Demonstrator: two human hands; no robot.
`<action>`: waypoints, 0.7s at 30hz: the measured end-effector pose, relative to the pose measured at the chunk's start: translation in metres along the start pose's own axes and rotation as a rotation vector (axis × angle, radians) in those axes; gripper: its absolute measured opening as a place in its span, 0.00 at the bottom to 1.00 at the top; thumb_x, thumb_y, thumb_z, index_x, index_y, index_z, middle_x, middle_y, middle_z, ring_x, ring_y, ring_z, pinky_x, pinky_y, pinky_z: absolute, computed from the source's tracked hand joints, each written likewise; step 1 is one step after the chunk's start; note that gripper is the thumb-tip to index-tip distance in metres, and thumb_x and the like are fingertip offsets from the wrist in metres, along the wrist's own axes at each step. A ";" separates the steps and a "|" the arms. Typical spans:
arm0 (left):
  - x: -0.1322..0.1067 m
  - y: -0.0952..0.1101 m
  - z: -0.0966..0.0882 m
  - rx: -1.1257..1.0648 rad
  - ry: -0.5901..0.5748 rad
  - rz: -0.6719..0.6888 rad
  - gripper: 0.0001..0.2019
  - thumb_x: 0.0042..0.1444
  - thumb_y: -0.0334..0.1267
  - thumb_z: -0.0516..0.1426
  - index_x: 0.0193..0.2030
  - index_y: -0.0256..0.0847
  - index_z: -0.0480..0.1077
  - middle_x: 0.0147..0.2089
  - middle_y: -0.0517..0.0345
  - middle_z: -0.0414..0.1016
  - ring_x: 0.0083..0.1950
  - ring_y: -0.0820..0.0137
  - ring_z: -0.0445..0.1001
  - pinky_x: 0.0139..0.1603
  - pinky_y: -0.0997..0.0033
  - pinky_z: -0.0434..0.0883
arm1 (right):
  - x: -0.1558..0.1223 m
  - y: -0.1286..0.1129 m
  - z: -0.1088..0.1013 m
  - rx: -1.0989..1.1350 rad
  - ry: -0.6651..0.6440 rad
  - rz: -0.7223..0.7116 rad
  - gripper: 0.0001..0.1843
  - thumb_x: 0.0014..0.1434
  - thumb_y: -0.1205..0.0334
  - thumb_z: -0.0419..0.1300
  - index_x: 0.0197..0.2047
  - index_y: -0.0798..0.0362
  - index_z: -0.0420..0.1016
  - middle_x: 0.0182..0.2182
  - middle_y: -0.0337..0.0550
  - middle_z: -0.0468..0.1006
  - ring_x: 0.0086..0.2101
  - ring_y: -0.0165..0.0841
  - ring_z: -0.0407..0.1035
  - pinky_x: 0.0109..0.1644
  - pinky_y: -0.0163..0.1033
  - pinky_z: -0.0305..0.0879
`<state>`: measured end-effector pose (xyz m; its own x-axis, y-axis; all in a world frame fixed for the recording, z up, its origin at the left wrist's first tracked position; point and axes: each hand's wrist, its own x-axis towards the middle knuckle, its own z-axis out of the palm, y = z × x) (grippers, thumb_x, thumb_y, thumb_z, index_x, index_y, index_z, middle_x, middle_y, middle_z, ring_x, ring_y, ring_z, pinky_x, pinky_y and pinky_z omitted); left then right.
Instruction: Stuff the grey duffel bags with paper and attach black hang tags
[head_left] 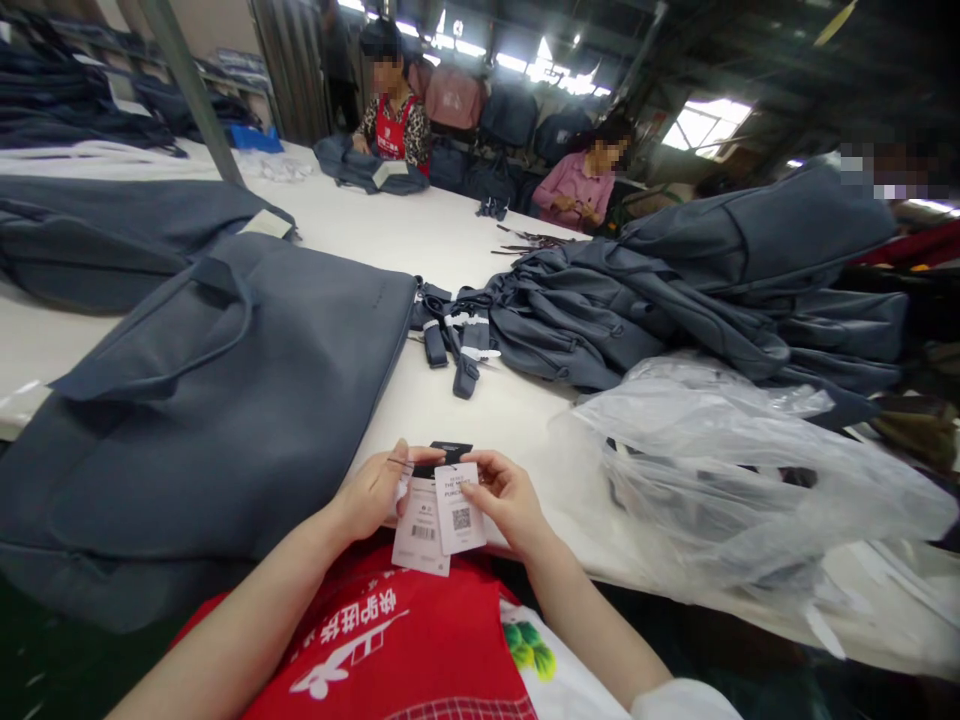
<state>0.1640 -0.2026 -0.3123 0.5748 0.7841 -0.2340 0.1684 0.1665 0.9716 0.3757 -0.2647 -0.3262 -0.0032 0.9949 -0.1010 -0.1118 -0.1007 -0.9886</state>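
Close to my body, at the table's front edge, I hold a bunch of paper hang tags between both hands. My left hand [380, 487] pinches them from the left, with a thin dark string at its fingertips. My right hand [504, 490] grips a white hang tag [460, 515] printed with a square code. Beside it hangs another white tag [422, 535] with a barcode, and a black tag [451, 449] shows behind. Left of my hands lies a large grey-blue bag [300, 330] with a carry handle.
Straps with buckles [459, 335] lie mid-table [405, 400]. Grey-blue bags [600, 310] are heaped on the right, with clear plastic bags [750, 470] before them. Another bag [112, 235] lies far left. Across the table are two people, one in a red apron [392, 135], one in a pink shirt [566, 187].
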 end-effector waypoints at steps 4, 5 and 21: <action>0.006 -0.006 0.005 0.046 0.003 -0.035 0.38 0.62 0.64 0.37 0.56 0.36 0.71 0.30 0.51 0.79 0.45 0.56 0.76 0.53 0.58 0.66 | -0.002 -0.012 0.001 -0.383 0.055 -0.214 0.11 0.56 0.66 0.60 0.44 0.52 0.76 0.35 0.42 0.77 0.32 0.30 0.71 0.35 0.34 0.68; 0.008 -0.006 0.009 0.019 0.035 -0.037 0.39 0.61 0.65 0.37 0.55 0.35 0.72 0.34 0.49 0.80 0.47 0.56 0.76 0.55 0.58 0.65 | -0.003 -0.015 0.002 -0.490 0.081 -0.302 0.12 0.57 0.68 0.59 0.44 0.52 0.77 0.35 0.42 0.76 0.33 0.30 0.70 0.35 0.34 0.68; 0.031 0.045 0.038 -0.397 0.189 -0.276 0.33 0.65 0.55 0.38 0.43 0.30 0.75 0.32 0.45 0.78 0.14 0.77 0.57 0.13 0.76 0.47 | -0.007 -0.009 0.003 -1.082 0.132 -0.708 0.14 0.62 0.68 0.55 0.51 0.49 0.74 0.37 0.45 0.76 0.39 0.35 0.69 0.45 0.40 0.69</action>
<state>0.2192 -0.1935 -0.2771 0.3908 0.7674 -0.5084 -0.0444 0.5673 0.8223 0.3739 -0.2711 -0.3158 -0.1695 0.8320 0.5282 0.8049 0.4262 -0.4129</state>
